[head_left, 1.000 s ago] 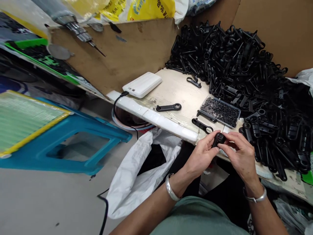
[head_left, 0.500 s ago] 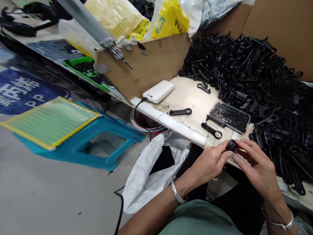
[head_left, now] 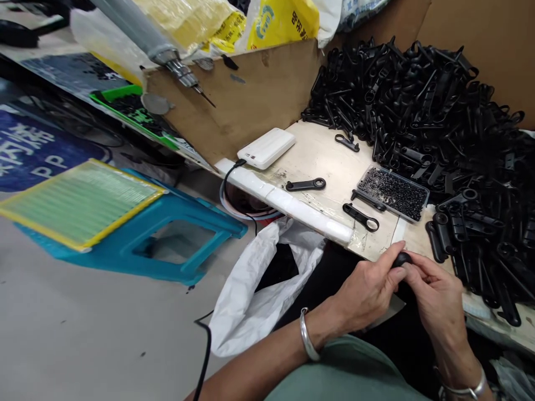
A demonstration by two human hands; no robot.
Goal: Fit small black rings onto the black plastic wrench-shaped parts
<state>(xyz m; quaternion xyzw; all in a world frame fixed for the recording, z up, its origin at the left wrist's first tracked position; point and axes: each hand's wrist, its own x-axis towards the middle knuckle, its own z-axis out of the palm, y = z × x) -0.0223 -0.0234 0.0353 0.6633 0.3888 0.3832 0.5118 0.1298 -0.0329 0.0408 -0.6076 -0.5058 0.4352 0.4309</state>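
Note:
A small round black plastic part [head_left: 402, 259] is pinched between both hands over the table's front edge. My left hand [head_left: 371, 284] grips it with thumb and forefinger, and my right hand [head_left: 437, 289] closes on it from the other side. Fingers cover most of it. Close by on the tabletop lie a black lever with a ring end [head_left: 361, 216], a narrow black piece [head_left: 368, 200] and a clear box [head_left: 393, 192] of tiny black parts. Farther left rests another ring-ended lever [head_left: 306, 184], with one more lever [head_left: 346, 142] behind.
A large heap of black levers [head_left: 418, 111] fills the table's right side. A white power bank [head_left: 266, 148] with a cable lies at the left. An electric screwdriver [head_left: 167, 58] hangs by a cardboard divider [head_left: 259, 94]. Below are a blue stool [head_left: 188, 245] and a white sack [head_left: 242, 301].
Both hands have moved slightly down and closer together, the right fingers closing more around the black part. The whole view has shifted a little.

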